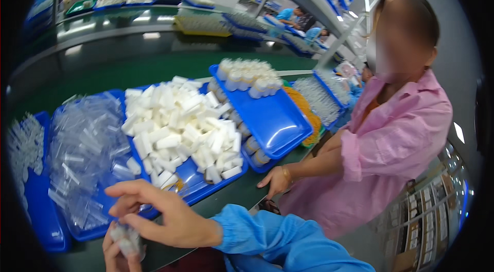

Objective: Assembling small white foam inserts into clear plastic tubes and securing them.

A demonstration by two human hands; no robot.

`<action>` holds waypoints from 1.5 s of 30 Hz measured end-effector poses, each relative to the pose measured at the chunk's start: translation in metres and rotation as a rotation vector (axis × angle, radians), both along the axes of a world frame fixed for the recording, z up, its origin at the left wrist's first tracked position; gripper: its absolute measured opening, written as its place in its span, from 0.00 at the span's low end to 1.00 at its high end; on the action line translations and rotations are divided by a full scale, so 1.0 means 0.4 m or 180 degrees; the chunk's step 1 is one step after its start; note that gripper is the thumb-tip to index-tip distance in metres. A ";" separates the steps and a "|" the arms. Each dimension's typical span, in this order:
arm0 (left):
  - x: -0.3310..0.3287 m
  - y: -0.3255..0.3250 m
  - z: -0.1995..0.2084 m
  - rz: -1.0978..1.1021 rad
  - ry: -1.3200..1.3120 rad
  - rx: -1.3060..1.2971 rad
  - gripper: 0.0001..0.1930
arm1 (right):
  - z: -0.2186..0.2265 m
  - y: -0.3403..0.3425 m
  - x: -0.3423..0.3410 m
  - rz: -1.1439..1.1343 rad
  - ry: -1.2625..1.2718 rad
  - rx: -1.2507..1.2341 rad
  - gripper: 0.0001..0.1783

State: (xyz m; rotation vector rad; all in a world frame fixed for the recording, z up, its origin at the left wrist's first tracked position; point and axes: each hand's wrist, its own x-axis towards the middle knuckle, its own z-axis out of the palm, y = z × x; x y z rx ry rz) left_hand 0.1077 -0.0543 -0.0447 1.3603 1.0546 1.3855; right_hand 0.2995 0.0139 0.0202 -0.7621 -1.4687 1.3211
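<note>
My left hand (pixel 114 254) sits at the bottom edge, closed around a small bunch of clear plastic pieces (pixel 126 238). My right hand (pixel 164 218), in a blue sleeve, reaches in from the right just above it. Its fingers are spread and its thumb touches the top of the bunch. Both hands hover at the near edge of a blue tray (pixel 98 223) heaped with clear plastic sleeves (pixel 85 153). Right of it, a pile of white rectangular blocks (pixel 180 123) fills a second blue tray (pixel 198 189).
A tilted blue tray (pixel 278 123) holds white capped round pieces (pixel 247 79). Another blue tray (pixel 38 210) of clear parts lies at the far left. A person in a pink coat (pixel 391 143) stands at right, hand (pixel 275 182) on the table edge. A green conveyor belt (pixel 128 71) runs behind.
</note>
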 end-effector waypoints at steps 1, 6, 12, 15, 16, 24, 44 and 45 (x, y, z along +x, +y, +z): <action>0.008 0.009 -0.005 -0.0034 0.0034 0.0066 0.14 | -0.008 -0.013 0.007 -0.0089 -0.0033 0.0076 0.27; 0.078 0.037 -0.001 -0.0275 -0.0290 0.0089 0.16 | -0.058 -0.075 0.067 -0.0534 0.0242 0.0045 0.23; 0.096 0.016 0.038 -0.0293 0.0069 -0.0139 0.18 | -0.031 -0.091 0.118 -0.0717 -0.0484 0.0132 0.30; 0.104 0.015 0.041 -0.0355 0.0142 -0.0167 0.18 | -0.024 -0.101 0.119 -0.1046 0.0063 -0.0092 0.28; 0.107 0.016 0.043 -0.0388 0.0223 -0.0096 0.18 | -0.027 -0.101 0.121 -0.1062 0.0238 -0.0083 0.27; 0.110 0.014 0.034 -0.0476 0.0257 -0.0148 0.18 | -0.057 -0.107 0.134 -0.0560 0.0448 -0.0514 0.24; 0.146 0.023 0.028 0.0049 0.0583 0.0312 0.16 | -0.105 -0.137 0.089 -0.1048 0.0086 0.0174 0.22; 0.146 0.023 0.031 0.0039 0.0628 0.0309 0.16 | -0.096 -0.130 0.096 -0.1008 0.0060 0.0090 0.22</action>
